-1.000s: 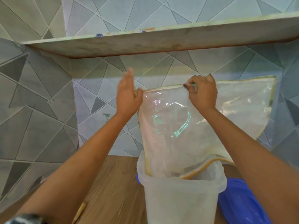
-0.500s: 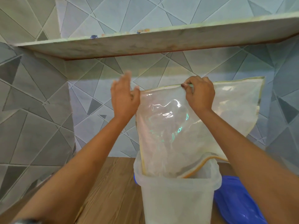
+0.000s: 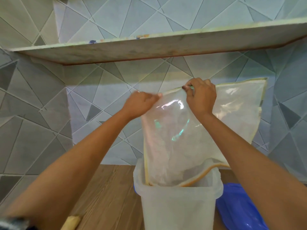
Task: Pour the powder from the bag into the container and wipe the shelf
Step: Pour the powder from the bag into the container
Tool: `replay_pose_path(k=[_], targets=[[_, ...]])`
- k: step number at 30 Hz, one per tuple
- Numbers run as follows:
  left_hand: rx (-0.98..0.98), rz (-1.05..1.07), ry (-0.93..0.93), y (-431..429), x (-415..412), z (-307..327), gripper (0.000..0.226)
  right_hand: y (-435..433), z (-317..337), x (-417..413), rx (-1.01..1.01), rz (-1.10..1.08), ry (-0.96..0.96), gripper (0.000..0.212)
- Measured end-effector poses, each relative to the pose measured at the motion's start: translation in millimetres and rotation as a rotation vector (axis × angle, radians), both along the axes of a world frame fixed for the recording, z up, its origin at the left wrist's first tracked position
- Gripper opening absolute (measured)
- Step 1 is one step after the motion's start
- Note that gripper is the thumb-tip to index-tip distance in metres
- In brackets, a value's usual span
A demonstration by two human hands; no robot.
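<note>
A clear plastic bag (image 3: 174, 135) with a yellow edge hangs upside down, its mouth inside a translucent white container (image 3: 177, 206) standing on the wooden counter. My right hand (image 3: 201, 96) pinches the bag's upper edge near its middle. My left hand (image 3: 141, 103) is at the bag's upper left corner, fingers curled against it; the hand is blurred, so the grip is unclear. The shelf (image 3: 149, 47) runs across the wall above both hands. No powder is clearly visible in the bag.
A blue lid (image 3: 239, 208) lies on the wooden counter (image 3: 106, 196) to the right of the container. A pale yellow object (image 3: 71, 222) pokes in at the bottom edge. Tiled walls close the back and left side.
My left hand dropped from an open, raised pose beside the bag and now presses against its upper left corner. The right hand kept its pinch on the top edge.
</note>
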State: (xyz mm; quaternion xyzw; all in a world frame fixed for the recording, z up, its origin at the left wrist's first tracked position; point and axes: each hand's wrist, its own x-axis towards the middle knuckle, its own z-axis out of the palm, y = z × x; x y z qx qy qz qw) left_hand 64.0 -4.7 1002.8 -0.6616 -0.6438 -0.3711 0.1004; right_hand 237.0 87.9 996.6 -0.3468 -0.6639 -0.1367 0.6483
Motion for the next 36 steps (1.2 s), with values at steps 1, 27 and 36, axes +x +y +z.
replay_pose_path(k=[1,27,36], targets=[[0.215,0.071,-0.047,0,-1,5,0.062,1,-1,0,0.003,-0.001,0.012,0.019],[0.479,0.113,-0.180,-2,16,23,0.057,9,12,-12,0.089,-0.111,0.068,0.023],[0.264,0.071,0.047,11,12,7,0.075,14,15,-14,0.108,-0.093,0.093,0.023]])
